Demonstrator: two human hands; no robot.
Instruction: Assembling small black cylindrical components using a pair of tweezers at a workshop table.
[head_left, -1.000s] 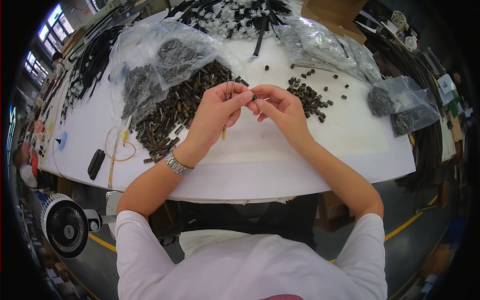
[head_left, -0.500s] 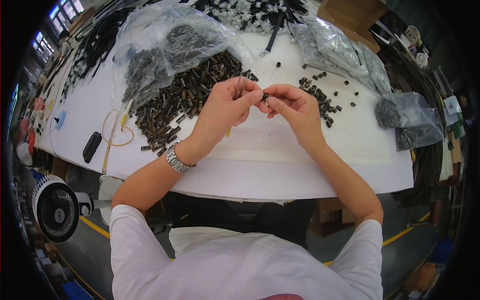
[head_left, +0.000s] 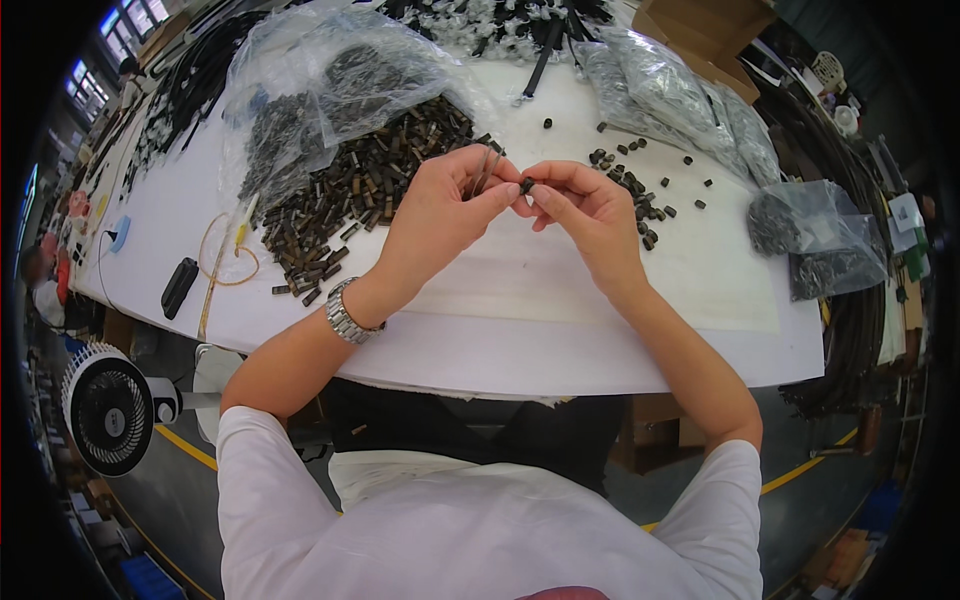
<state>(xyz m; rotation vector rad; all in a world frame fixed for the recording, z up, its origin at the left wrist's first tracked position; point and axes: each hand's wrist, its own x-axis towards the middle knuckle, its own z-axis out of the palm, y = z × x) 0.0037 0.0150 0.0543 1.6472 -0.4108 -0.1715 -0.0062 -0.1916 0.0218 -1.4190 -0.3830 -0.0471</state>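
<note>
Both hands meet above the white table, fingertips nearly touching, pinching a small dark cylindrical piece (head_left: 526,186) between them. My left hand (head_left: 440,212) is closed, thumb against index finger at the piece's left side. A thin metal tool that looks like tweezers (head_left: 484,170) is also tucked in its fingers, partly hidden. My right hand (head_left: 588,218) grips the piece from the right with thumb and forefinger. Beyond my left hand spreads a heap of small brown-black oblong pieces (head_left: 345,185). Several short black pieces (head_left: 640,195) lie loosely beyond my right hand.
A clear plastic bag (head_left: 290,80) covers the back of the heap. Filled plastic bags (head_left: 660,95) and smaller bags (head_left: 815,235) lie at the right. Black straps (head_left: 545,65) stretch across the far side. A black oblong object (head_left: 180,288) and a white fan (head_left: 110,410) are at left.
The hands stay together at nearly the same spot, with the small dark piece turned slightly between the fingertips. The whole view has shifted a little.
</note>
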